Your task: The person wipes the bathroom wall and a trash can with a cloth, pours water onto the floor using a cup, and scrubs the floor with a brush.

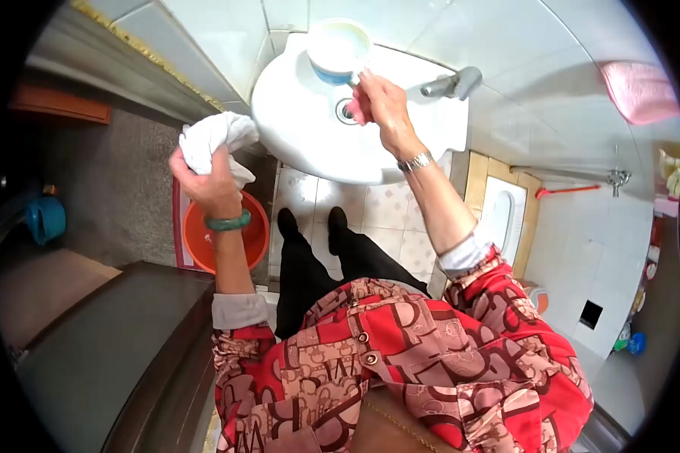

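A bunched white cloth [215,140] is gripped in my left hand [208,185], which is raised to the left of the sink, above an orange-red bucket [261,234]. My right hand [384,106] is over the sink basin, its fingers closed at the lower right side of a wide white cup [340,47] with a blue band. They seem to hold the cup's handle, though the grip is partly hidden by the fingers. The cup is at the back left of the white sink [302,143], above the drain [345,112].
A grey faucet [453,83] stands at the sink's right back corner. Further right are a squat toilet [502,215], a wall tap [618,180] and a hanging pink cloth [642,92]. A dark door panel [121,355] lies lower left, with a blue container [45,219] beyond it.
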The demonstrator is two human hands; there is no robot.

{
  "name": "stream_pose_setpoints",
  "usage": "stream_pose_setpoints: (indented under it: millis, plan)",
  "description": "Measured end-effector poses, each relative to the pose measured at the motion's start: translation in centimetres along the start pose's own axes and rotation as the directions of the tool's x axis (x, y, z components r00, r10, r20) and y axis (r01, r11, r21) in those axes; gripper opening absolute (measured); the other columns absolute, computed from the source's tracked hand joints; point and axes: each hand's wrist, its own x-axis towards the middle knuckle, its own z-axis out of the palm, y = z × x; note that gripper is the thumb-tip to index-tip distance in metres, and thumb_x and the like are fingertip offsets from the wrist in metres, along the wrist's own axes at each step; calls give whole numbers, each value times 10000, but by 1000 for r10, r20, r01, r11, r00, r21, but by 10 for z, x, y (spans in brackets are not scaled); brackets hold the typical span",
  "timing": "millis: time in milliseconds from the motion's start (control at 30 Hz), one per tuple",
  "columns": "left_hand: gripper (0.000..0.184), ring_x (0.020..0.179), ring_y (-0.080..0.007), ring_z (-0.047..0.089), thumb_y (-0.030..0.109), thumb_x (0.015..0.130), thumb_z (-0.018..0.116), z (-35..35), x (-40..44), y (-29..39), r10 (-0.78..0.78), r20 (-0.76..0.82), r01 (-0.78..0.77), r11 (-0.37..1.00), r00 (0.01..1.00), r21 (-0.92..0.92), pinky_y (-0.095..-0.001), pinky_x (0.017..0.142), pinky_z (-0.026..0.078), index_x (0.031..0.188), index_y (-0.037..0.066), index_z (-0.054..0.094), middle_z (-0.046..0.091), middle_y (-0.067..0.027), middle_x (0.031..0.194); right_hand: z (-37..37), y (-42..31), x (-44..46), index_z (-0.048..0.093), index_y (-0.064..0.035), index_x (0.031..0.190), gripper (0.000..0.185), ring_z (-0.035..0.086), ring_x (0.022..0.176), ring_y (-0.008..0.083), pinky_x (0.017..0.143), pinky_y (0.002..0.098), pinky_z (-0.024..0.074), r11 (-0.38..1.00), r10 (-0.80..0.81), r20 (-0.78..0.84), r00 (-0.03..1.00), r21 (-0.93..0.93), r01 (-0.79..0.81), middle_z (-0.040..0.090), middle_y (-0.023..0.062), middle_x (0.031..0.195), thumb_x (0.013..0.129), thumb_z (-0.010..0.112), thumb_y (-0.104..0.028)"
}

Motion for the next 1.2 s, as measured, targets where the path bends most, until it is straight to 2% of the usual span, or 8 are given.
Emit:
stream_pose_setpoints:
  millis: [100, 133, 500, 633, 833, 967, 1133, 1200]
  plan:
    - [438, 926, -212, 524, 12, 673, 654, 15, 3, 15, 80, 106, -62, 986, 991, -156, -344, 803, 428, 1062, -19, 456, 546, -131, 984, -36, 22, -28, 524, -49, 723, 375, 461, 438, 77, 401, 201, 356, 988, 63, -35, 997, -137, -67, 541, 37, 573, 878, 476, -387]
    - [454, 936, -228, 529, -13, 666, 646, 20, 6, 16, 162, 148, -178, 979, 976, 99, -356, 816, 427, 1075, -16, 451, 548, -143, 984, -42, 27, -37, 523, -52, 720, 375, 460, 428, 78, 390, 200, 351, 983, 127, -45, 991, -129, -132, 540, 37, 565, 878, 475, -388]
    - [514, 1016, -376, 453, -52, 638, 601, 140, 72, -3, 458, 578, -669, 710, 675, 219, -419, 811, 417, 1112, 53, 429, 486, -152, 1051, -61, 69, -54, 516, -54, 729, 387, 481, 385, 92, 341, 199, 356, 921, 354, -29, 935, 184, -343, 544, 52, 551, 888, 439, -399]
    - [709, 1105, -383, 384, 29, 660, 649, 173, 81, -11, 266, 671, -639, 657, 693, 400, -420, 881, 386, 1265, 151, 299, 323, -161, 1262, -62, 65, -52, 505, -34, 756, 382, 481, 382, 104, 349, 217, 371, 895, 415, -42, 909, 195, -400, 529, 54, 567, 879, 439, -389]
    - [819, 1270, -381, 178, 500, 785, 513, 204, 59, -31, -204, 803, -770, 231, 559, 595, -522, 987, 204, 1380, 147, 74, 137, -231, 1389, -68, 71, -50, 506, -19, 780, 405, 485, 381, 103, 342, 229, 394, 926, 328, 7, 945, 196, -323, 520, 62, 585, 867, 464, -413]
    - [898, 1264, -399, 176, 448, 723, 615, 208, 68, -23, -285, 813, -737, 345, 508, 581, -508, 997, 197, 1377, 141, 81, 136, -241, 1385, -71, 77, -49, 508, -16, 774, 409, 487, 377, 108, 335, 236, 400, 926, 307, -16, 951, 234, -295, 522, 69, 582, 866, 467, -412]
    - [717, 1177, -382, 316, 408, 700, 655, 211, 64, 7, 122, 808, -786, 353, 577, 508, -454, 937, 305, 1273, 98, 356, 306, -205, 1306, -69, 68, -46, 505, 5, 772, 396, 500, 381, 132, 342, 248, 402, 913, 339, -43, 940, 255, -318, 516, 80, 572, 867, 445, -375]
    - [471, 1029, -325, 474, 359, 752, 622, 224, 66, 23, 363, 834, -663, 748, 416, 5, -376, 841, 395, 1102, 60, 524, 494, -192, 1121, -66, 74, -45, 499, -12, 768, 410, 500, 382, 130, 337, 239, 404, 908, 362, -53, 931, 246, -339, 518, 83, 570, 876, 430, -402]
